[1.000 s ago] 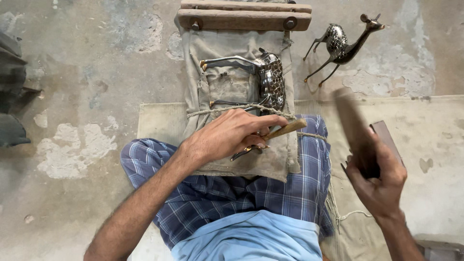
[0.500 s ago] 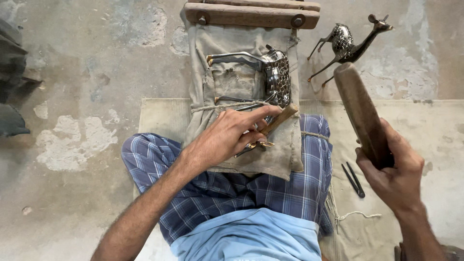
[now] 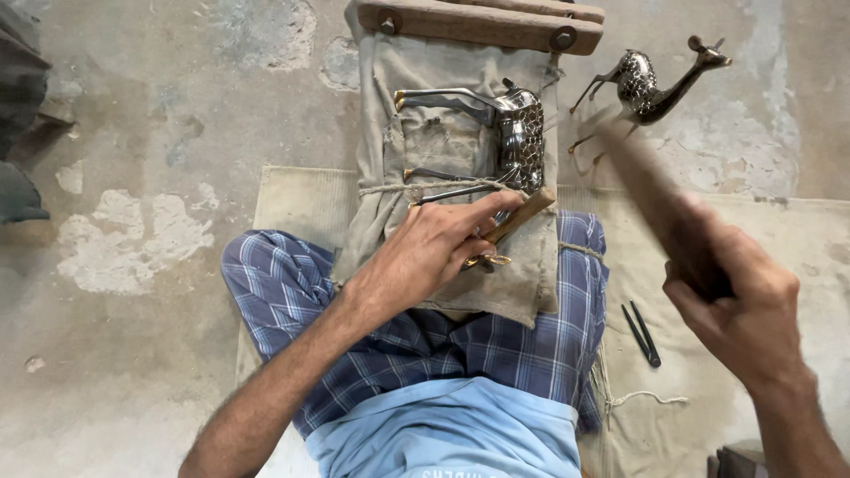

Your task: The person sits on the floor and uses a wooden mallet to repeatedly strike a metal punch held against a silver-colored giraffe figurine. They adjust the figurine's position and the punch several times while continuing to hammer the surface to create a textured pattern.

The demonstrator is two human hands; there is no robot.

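My left hand clamps a wooden-handled chisel, its tip hidden under my fingers, just below the metal deer. My right hand grips a motion-blurred wooden mallet.

chisel: wooden handle, tilted on metal deer | mallet: wooden (blurred), raised

A craftsman's floor workshop is shown: a worn, patchy concrete floor is spread with a mat, a metal deer figure is tied onto cloth padding, and what may be small tools are laid nearby.
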